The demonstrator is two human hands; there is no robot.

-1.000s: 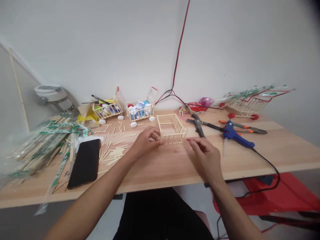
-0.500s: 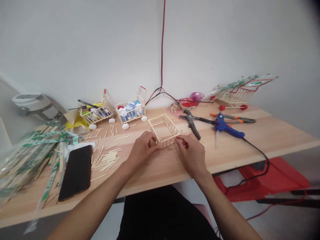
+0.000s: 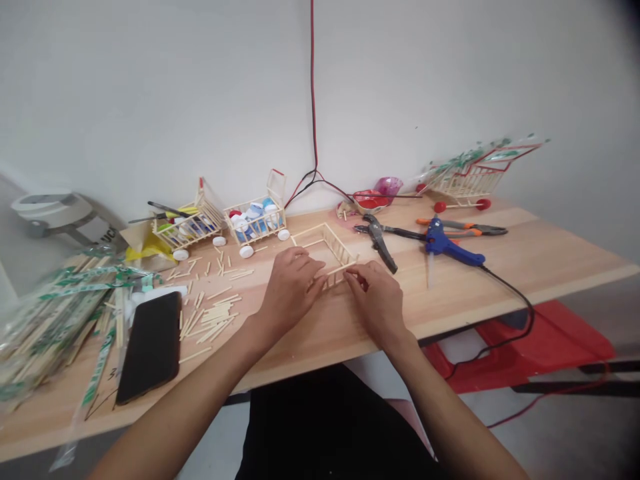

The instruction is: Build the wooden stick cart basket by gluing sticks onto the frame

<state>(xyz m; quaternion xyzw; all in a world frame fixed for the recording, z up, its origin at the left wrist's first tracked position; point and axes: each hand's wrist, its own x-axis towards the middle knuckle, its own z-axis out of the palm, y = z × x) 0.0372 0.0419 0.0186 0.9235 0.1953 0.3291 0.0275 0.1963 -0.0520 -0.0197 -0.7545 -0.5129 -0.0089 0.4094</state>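
A small open box frame of wooden sticks (image 3: 327, 241) stands on the wooden table (image 3: 475, 293). My left hand (image 3: 289, 287) is curled round its near left corner, fingers bent over the rail. My right hand (image 3: 375, 297) pinches the near right corner of the same frame. Both hands meet at the frame's front rail. What the fingertips press on besides the frame is hidden.
Loose cut sticks (image 3: 215, 313) and a black phone (image 3: 150, 347) lie to the left, beside wrapped chopstick packs (image 3: 55, 313). Two stick carts with bottle caps (image 3: 255, 217) stand behind. Pliers (image 3: 377, 240), a blue glue gun (image 3: 447, 247) with cord and another cart (image 3: 467, 177) lie right.
My right hand came in from the right and closed on the frame's near right corner. My left hand stayed on the left corner. The view shifted down and right.
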